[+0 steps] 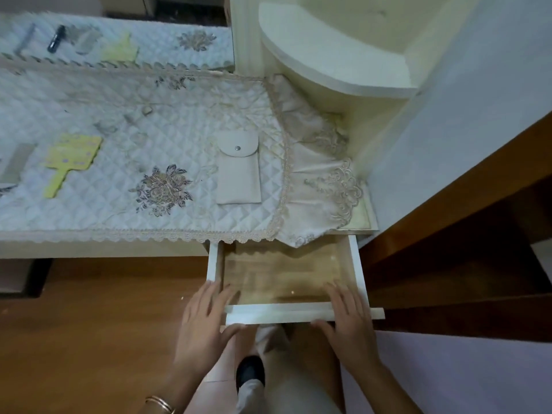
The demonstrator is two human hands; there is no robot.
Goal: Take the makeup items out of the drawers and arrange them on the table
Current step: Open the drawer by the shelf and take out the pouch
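Observation:
A white drawer (pixel 303 312) stands pulled out under the table's right end, and its wooden floor shows nothing inside. My left hand (pixel 206 316) lies on the drawer's front left corner, fingers straight over the rim and thumb under the front panel. My right hand (pixel 348 316) rests the same way on the front right corner. On the quilted white table cover (pixel 119 121) lie a beige snap pouch (pixel 238 168), a yellow hand mirror (pixel 70 161) and a grey flat item (pixel 15 164) at the left edge.
A mirror at the back reflects the cover and its items, among them a black tube (pixel 56 38). A cream curved shelf (pixel 334 64) rises at the right. A brown wooden panel (pixel 466 234) flanks the drawer's right side. Wooden floor lies below, with my legs and a dark shoe (pixel 249 372).

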